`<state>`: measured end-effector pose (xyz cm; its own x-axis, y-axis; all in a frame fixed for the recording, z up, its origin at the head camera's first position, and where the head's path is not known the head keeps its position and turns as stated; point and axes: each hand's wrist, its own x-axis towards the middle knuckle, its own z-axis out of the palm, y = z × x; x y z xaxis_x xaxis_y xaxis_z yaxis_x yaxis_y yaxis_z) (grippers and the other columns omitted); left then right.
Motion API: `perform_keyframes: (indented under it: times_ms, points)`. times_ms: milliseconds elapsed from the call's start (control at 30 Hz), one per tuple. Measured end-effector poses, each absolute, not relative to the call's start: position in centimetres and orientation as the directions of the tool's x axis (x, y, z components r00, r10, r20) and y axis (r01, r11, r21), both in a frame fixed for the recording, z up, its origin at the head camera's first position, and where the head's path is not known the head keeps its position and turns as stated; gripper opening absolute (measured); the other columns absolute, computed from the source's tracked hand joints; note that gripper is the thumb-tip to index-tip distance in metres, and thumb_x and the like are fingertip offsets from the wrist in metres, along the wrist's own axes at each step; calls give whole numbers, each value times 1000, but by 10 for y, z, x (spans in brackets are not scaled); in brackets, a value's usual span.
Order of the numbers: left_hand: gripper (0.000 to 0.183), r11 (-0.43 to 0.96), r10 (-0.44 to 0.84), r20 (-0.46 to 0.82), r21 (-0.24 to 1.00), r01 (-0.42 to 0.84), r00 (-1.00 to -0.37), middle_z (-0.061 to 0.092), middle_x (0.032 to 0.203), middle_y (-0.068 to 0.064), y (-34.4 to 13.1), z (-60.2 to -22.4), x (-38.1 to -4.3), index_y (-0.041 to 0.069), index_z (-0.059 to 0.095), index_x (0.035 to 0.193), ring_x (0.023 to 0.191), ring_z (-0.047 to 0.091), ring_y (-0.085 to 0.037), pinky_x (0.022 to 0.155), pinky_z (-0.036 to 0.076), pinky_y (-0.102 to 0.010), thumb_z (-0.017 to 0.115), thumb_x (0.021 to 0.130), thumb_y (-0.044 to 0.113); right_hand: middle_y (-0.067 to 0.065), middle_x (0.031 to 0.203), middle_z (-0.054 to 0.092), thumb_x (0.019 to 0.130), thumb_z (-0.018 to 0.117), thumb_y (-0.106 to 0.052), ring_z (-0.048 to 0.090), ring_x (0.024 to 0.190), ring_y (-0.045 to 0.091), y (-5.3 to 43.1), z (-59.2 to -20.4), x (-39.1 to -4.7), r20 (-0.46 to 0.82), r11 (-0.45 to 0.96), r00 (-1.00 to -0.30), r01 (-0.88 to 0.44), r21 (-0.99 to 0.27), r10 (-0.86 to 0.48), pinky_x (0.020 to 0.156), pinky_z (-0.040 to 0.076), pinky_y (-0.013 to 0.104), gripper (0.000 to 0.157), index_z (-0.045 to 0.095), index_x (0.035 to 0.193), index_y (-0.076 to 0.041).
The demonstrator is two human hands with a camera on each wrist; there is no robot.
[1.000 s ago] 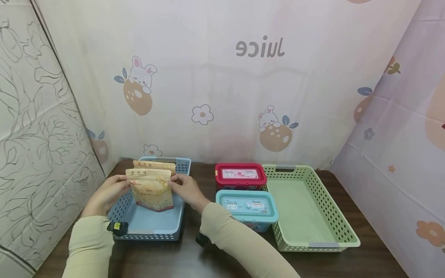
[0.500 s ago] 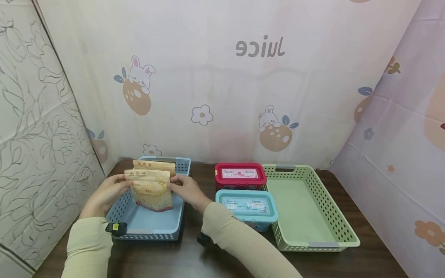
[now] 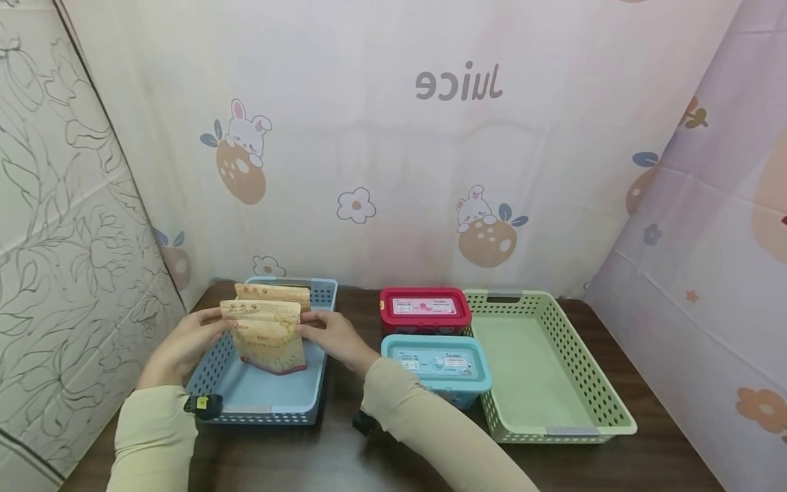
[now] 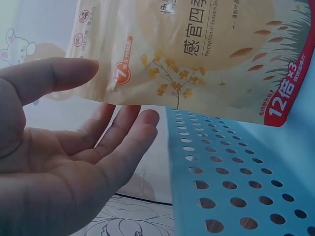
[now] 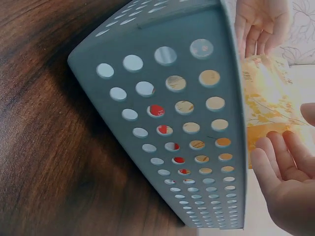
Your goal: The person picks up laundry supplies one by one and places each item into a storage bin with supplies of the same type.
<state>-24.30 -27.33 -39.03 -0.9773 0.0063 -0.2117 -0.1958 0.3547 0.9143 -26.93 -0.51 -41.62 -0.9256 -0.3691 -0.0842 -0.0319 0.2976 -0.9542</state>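
A pale yellow stand-up pouch (image 3: 267, 342) with a plant print and a red lower corner stands upright in the blue perforated basket (image 3: 246, 396). My left hand (image 3: 183, 345) pinches its upper left edge, and in the left wrist view the thumb (image 4: 74, 73) lies on the front while the other fingers reach behind. At the opposite upper edge my right hand (image 3: 335, 339) pinches the pouch between thumb and fingers. Right behind it a second similar pouch (image 3: 273, 292) shows only its top strip. Through the basket's holes in the right wrist view, the pouch's red corner is visible.
Right of the blue basket, a red lidded box (image 3: 425, 307) stands behind a light-blue lidded box (image 3: 436, 362). A green perforated basket (image 3: 535, 369) sits beside them at the right. Everything rests on a dark wood table (image 3: 277, 458), with printed curtains (image 3: 369, 157) behind and at the sides.
Both hands keep hold of the pouch, which has barely moved. The right wrist and forearm have shifted slightly to the right.
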Motion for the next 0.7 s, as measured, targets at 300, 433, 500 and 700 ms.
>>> perform_keyframes:
  times_ms: [300,433,500,700]
  points:
    - [79,386,22,-187,908,-164,-982,19,155,-37,-272,-385,-242,-12,8,154,144,17,-53,114,21,-64,55,103,27,-5,123,63,93,72,-39,59,115,18,1,-410,-267,-77,301,-920,-46,-953,-384,98,51,46,37,68,125,-20]
    - [79,391,16,-185,906,-164,-983,19,155,-38,-271,-382,-239,-12,7,154,144,17,-54,114,21,-66,54,104,28,-6,122,63,93,72,-40,59,113,16,3,-410,-265,-70,291,-917,-51,-956,-392,97,52,44,38,67,126,-22]
    - [80,393,13,-185,905,-165,-983,17,155,-38,-272,-380,-237,-12,7,154,144,17,-54,113,20,-67,53,104,30,-8,120,64,93,72,-41,60,112,15,4,-409,-264,-68,281,-915,-52,-958,-399,96,53,42,40,66,127,-22]
    - [80,393,13,-173,906,-155,-985,15,158,-35,-272,-374,-233,-7,8,157,143,17,-55,105,25,-75,53,104,34,-11,121,63,92,72,-43,59,115,13,8,-401,-258,-51,258,-912,-62,-964,-408,95,53,39,49,60,136,-24]
